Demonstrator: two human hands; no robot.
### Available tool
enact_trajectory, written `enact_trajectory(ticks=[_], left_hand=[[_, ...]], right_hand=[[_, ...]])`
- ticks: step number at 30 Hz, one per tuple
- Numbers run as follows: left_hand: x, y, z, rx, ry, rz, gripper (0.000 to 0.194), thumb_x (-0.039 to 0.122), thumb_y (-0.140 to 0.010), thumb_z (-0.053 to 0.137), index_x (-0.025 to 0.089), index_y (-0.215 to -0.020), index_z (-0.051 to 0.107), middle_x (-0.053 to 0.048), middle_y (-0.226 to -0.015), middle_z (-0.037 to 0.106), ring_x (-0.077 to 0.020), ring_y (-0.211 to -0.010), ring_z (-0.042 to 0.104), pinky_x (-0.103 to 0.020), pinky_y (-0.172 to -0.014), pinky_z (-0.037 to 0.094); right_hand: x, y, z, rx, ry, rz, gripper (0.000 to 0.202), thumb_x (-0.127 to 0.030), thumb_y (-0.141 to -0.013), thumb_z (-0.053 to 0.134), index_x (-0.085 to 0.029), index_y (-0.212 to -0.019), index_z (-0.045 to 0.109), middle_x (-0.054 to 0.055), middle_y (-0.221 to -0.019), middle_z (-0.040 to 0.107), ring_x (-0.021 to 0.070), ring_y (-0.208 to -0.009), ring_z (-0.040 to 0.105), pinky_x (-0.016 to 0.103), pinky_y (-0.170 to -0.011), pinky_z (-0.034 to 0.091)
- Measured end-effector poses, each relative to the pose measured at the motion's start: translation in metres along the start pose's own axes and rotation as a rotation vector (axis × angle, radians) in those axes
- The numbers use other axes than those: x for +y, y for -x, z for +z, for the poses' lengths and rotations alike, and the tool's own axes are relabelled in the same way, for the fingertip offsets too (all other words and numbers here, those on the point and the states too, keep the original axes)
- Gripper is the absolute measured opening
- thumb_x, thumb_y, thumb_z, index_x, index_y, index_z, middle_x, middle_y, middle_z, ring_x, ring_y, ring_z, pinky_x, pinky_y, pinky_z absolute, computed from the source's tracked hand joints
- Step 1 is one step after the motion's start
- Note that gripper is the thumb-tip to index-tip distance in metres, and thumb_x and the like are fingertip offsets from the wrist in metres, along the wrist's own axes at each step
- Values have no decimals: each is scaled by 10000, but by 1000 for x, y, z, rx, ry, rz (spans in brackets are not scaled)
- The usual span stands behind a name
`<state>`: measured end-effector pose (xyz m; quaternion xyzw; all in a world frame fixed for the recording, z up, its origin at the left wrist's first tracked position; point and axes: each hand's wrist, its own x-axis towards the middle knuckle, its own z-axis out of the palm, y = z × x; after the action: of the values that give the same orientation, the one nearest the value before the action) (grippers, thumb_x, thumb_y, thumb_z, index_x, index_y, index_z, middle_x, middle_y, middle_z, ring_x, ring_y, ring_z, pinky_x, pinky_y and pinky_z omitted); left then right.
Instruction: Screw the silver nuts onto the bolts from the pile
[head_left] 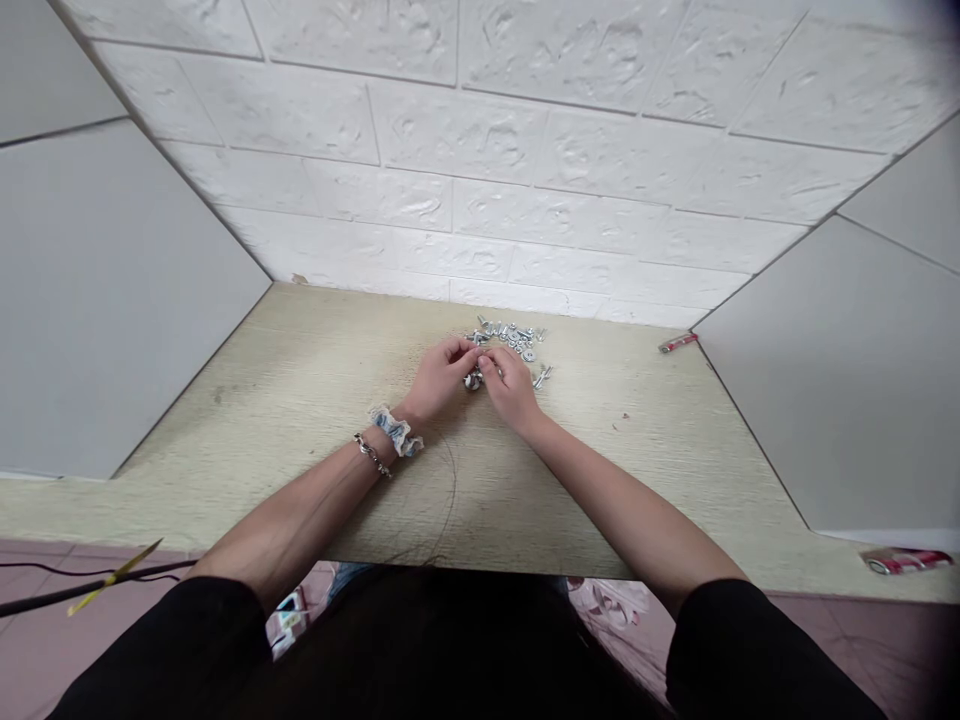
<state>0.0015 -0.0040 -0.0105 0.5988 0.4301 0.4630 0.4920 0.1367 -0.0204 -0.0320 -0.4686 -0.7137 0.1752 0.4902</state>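
Observation:
My left hand (441, 374) and my right hand (510, 384) meet at the fingertips over the wooden table. Both are closed in a pinch, and whatever is between the fingers is too small to make out. Behind them lies a loose pile of silvery bolts, nuts and washers (517, 338). Some metal pieces (472, 380) sit just below the joined fingertips, partly covered by them. A few screws (542, 377) lie right beside my right hand.
The pale wooden table (300, 400) runs back to a white brick-patterned wall (487, 230). Grey panels stand on both sides. A red and silver object (678, 343) lies at the back right, another (906, 561) at the front right edge. A dark cable (82, 592) crosses the lower left.

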Motion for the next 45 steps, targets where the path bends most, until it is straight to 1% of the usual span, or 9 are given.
enact_trajectory(ticks=[7,11,17,21,29,33,37,41,45], left_hand=[[-5,-1,-1,-101,-41,-39,202,325,-784,563,145,-697,594,16,-627,545,-91,-584,483,-227,-581,400],[-12,-3,1,-119,-28,-51,193,333,-780,566,147,-739,597,9,-657,562,-97,-606,503,-235,-606,425],[-15,-5,0,-85,-28,-38,234,374,-786,574,144,-750,602,8,-644,548,-95,-589,482,-234,-576,392],[-11,-5,-1,-49,10,-21,280,420,-784,586,142,-791,616,9,-656,552,-96,-600,484,-231,-571,388],[-1,-1,3,7,57,-14,361,498,-731,642,140,-768,617,10,-669,577,-96,-615,499,-236,-602,412],[-2,-1,3,25,62,-1,383,516,-718,655,138,-770,622,8,-668,589,-96,-616,515,-232,-596,421],[-5,-2,3,21,83,-3,402,530,-710,665,135,-769,622,9,-663,591,-86,-603,520,-220,-580,429],[-8,-4,2,23,115,-21,403,531,-711,670,137,-761,602,19,-622,569,-76,-560,510,-210,-541,423],[-9,-5,2,28,134,-25,390,520,-727,659,146,-733,547,32,-586,537,-72,-519,497,-209,-507,419]], right_hand=[[0,0,2,12,20,-7,184,-291,-864,443,-226,-697,482,19,-768,572,178,-795,526,330,-781,428],[0,-1,2,4,22,24,157,-280,-847,444,-227,-702,472,18,-756,561,180,-781,519,331,-755,425],[0,0,3,-2,27,31,119,-267,-838,453,-221,-736,493,24,-785,580,187,-799,532,343,-778,415],[-2,1,2,11,34,46,113,-309,-863,458,-223,-831,523,28,-863,608,189,-862,549,355,-838,407],[-1,0,1,46,151,59,343,-430,-938,381,-215,-754,574,45,-964,613,198,-966,536,380,-921,350],[1,0,2,49,181,84,466,-493,-945,326,-210,-710,612,48,-963,622,202,-948,529,400,-922,334],[1,1,3,44,170,75,542,-508,-951,284,-205,-639,608,51,-942,625,200,-934,522,414,-922,330],[1,1,3,74,163,31,480,-501,-940,326,-206,-679,602,62,-970,615,206,-953,525,427,-924,349],[2,2,4,108,153,-9,383,-476,-929,373,-212,-738,575,75,-1057,587,221,-1049,510,454,-966,352]])
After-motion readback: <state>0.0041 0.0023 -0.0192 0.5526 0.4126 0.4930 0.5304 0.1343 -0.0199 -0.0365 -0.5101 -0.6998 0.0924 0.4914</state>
